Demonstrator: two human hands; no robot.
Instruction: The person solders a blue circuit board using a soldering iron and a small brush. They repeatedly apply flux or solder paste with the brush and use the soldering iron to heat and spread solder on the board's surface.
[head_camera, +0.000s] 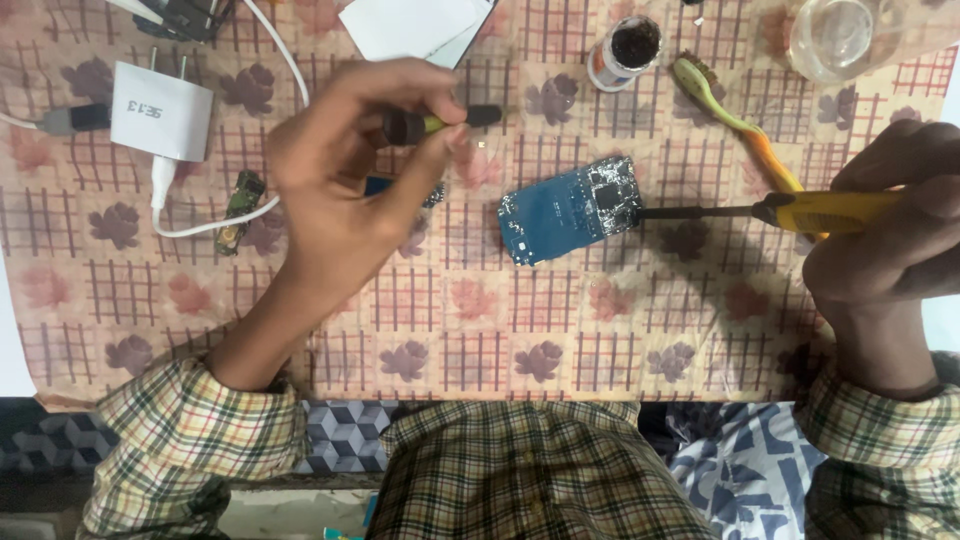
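The blue circuit board (572, 210) lies flat and loose on the flowered cloth of the bench (470, 330), roughly in the middle, with nothing pinning it down. The right hand (885, 225) is closed around a yellow-handled tool (800, 211) whose dark metal tip reaches the board's right edge. The left hand (345, 165) pinches a thin dark-and-yellow probe (440, 122) between thumb and fingers, raised above the cloth and well left of the board.

My worry is the board itself: pushed from the right with nothing holding it, it could skate leftward or spin on the cloth. The tip could then slide across the silvery chip area (the part that looks most delicate). If that tip is hot, which I cannot tell, the cloth under it could scorch.

Behind the board stand a small open pot of dark paste (625, 50) and a clear glass jar (845, 35). A green and orange toothbrush (725, 105) lies just behind the right hand's tool; a lifted wrist could knock any of them.

To the left, the white charger (160, 110) and its white cable (215, 222) loop near a small green part (238, 210), close under the left forearm, so a sweep there could snag.

The open room is in front: the cloth between the board and the bench's near edge is bare.
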